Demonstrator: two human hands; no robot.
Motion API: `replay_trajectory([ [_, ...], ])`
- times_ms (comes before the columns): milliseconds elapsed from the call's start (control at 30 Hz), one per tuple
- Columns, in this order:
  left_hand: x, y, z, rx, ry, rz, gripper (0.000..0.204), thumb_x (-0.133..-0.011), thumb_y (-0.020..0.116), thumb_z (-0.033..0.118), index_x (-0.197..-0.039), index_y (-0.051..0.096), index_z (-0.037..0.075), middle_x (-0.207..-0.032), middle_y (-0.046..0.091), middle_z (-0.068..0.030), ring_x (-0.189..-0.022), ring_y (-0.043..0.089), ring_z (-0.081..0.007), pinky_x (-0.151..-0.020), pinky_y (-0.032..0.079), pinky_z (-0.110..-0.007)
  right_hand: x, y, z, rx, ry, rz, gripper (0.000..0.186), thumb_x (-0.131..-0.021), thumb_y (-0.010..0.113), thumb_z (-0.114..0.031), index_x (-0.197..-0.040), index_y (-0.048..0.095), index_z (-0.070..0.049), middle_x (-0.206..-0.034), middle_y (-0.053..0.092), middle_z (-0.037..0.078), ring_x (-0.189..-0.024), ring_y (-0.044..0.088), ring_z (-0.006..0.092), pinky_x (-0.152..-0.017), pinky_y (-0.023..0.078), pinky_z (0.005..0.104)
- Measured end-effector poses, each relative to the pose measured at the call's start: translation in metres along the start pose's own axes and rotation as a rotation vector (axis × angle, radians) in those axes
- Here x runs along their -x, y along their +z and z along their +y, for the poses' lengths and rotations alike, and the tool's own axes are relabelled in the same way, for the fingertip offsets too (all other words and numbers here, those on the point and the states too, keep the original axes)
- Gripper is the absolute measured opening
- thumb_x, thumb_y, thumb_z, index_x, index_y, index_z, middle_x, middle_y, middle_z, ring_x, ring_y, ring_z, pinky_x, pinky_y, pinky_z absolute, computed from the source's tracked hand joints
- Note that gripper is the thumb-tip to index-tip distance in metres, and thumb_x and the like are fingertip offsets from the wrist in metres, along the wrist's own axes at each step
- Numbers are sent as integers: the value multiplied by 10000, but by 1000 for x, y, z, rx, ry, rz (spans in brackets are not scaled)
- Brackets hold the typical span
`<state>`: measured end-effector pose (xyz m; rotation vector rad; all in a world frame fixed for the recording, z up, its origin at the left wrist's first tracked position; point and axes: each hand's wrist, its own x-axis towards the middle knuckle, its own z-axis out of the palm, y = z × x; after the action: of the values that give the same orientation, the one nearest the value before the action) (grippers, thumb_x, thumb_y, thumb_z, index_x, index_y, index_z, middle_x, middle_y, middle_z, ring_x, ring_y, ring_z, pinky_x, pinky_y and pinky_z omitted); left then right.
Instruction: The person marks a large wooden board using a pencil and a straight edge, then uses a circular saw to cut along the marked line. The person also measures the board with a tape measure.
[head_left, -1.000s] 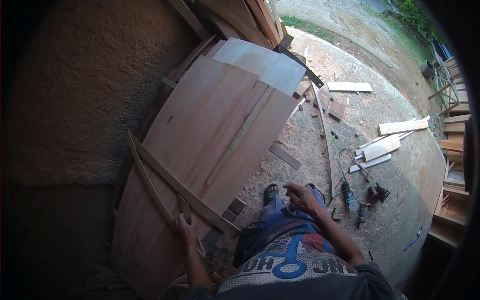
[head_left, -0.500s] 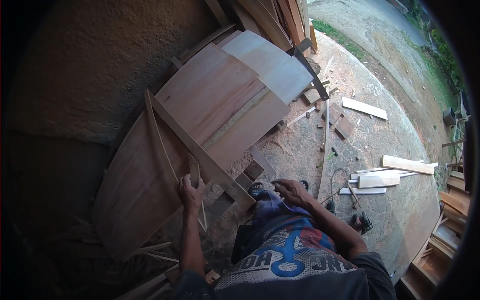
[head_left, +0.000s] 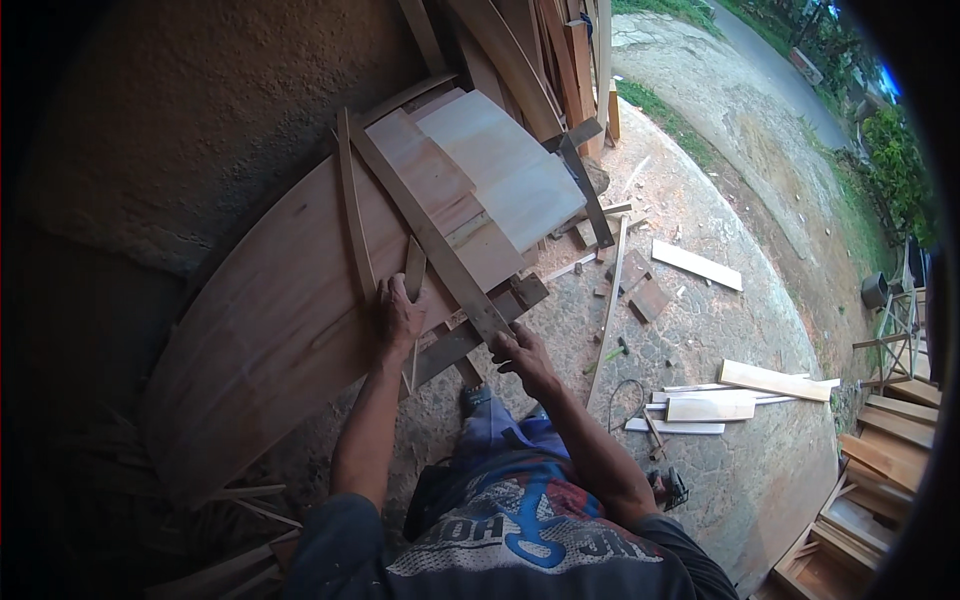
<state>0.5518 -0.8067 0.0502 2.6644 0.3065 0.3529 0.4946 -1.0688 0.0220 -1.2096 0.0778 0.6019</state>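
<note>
Before me lies a large wooden panel (head_left: 260, 280) with a curved outer edge, beside a stone-like wall. A long flat wooden strip (head_left: 430, 228) crosses the overlapping boards at a slant. My right hand (head_left: 525, 362) is closed round the strip's near end. My left hand (head_left: 400, 315) rests over the panel, its fingers bent round a short brown slat (head_left: 415, 262). Right beside that hand, a thin wooden lath (head_left: 354, 210) runs up toward the strip's far end. A pale board (head_left: 500, 165) and a pinkish board (head_left: 425, 165) lie at the far end of the panel.
A dark handsaw-like metal blade (head_left: 585, 190) lies at the panel's far right corner. Several pale planks (head_left: 712, 408) are stacked on the concrete floor (head_left: 740, 325) to the right. Upright timber (head_left: 580, 80) leans at the back; wooden frames (head_left: 890, 450) stand far right.
My right hand has gone from near my lap to the long strip's near end and gripped it. The strip now lies farther up the boards. My left hand still holds the slat.
</note>
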Motion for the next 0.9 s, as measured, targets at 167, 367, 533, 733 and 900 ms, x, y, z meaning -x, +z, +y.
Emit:
replay_trajectory([
  [167, -28, 8, -17, -114, 54, -13, 620, -931, 628, 358, -1396, 495, -29, -1428, 472, -289, -1358, 408, -462, -1120, 358, -513, -17, 14, -6, -60, 4, -55, 456, -963, 632, -478, -1157, 572, -70, -953, 625, 41, -819, 618, 137, -728, 515, 299],
  [367, -52, 27, -33, -107, 94, -47, 674, -974, 558, 411, -1462, 440, -40, -1564, 360, -263, -1474, 256, -475, -1220, 176, -566, -25, 9, -1, -53, -7, -76, 450, -961, 633, -478, -1051, 610, -37, -911, 642, 48, -789, 621, 134, -708, 513, 289],
  [533, -54, 31, -37, -111, 59, -54, 678, -972, 555, 410, -1471, 429, -31, -1558, 387, -240, -1469, 254, -483, -1224, 161, -567, -25, 11, -6, -66, -9, -66, 378, -978, 627, -401, -961, 568, -28, -850, 635, 68, -724, 593, 130, -659, 502, 308],
  [733, -53, 28, -25, -68, 12, -103, 687, -968, 560, 406, -1491, 413, -14, -1581, 361, -221, -1487, 214, -475, -1236, 133, -548, -25, 6, -6, -49, 52, -50, 387, -985, 626, -408, -997, 606, -22, -887, 635, 52, -772, 611, 130, -708, 516, 295],
  [900, -54, 26, -33, -22, -7, -120, 718, -968, 563, 398, -1513, 374, -28, -1595, 332, -231, -1511, 171, -457, -1246, 78, -542, -28, 6, 2, -38, 11, -86, 376, -990, 622, -399, -983, 595, -24, -860, 605, 37, -752, 577, 122, -692, 491, 295],
])
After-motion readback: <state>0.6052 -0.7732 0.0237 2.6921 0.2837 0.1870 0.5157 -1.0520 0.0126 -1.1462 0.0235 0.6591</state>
